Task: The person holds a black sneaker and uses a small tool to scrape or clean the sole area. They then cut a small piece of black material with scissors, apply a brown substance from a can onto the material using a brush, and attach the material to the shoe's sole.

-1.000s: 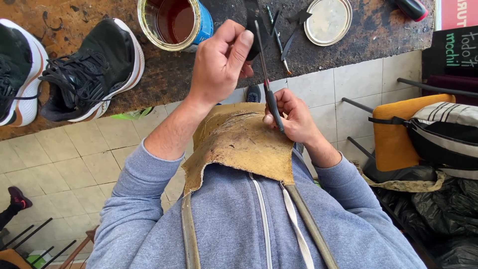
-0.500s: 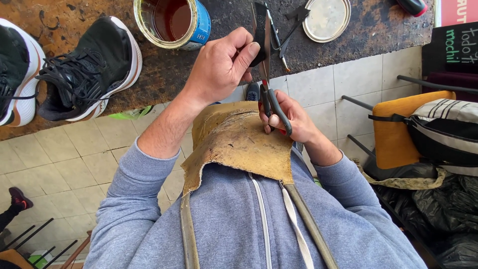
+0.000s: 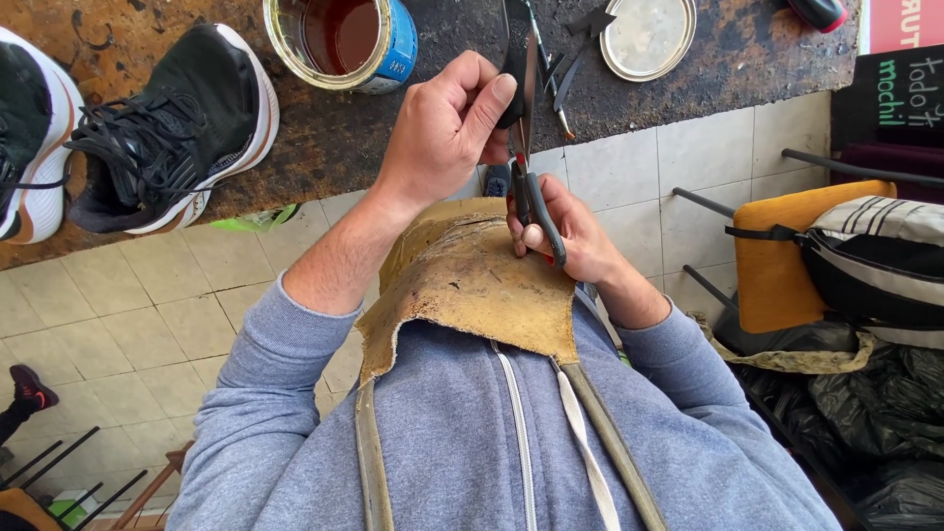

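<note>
Head view, apron: worn leather apron point(image 3: 472, 285) covers the chest.
Right hand point(image 3: 575, 241): closed around the black scissors point(image 3: 531, 192) handles.
Left hand point(image 3: 447, 123): pinches a dark piece point(image 3: 513, 59) at the blades.
Workbench point(image 3: 324, 147): open tin point(image 3: 344, 39), black sneaker point(image 3: 167, 123), round lid point(image 3: 647, 34).

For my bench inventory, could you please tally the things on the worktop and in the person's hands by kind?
Sports shoes: 2 (black, white and black)
Open tin of dark liquid: 1
Round metal lid: 1
Scissors, in the right hand: 1
Dark piece, pinched by the left hand: 1
Total: 6
</note>
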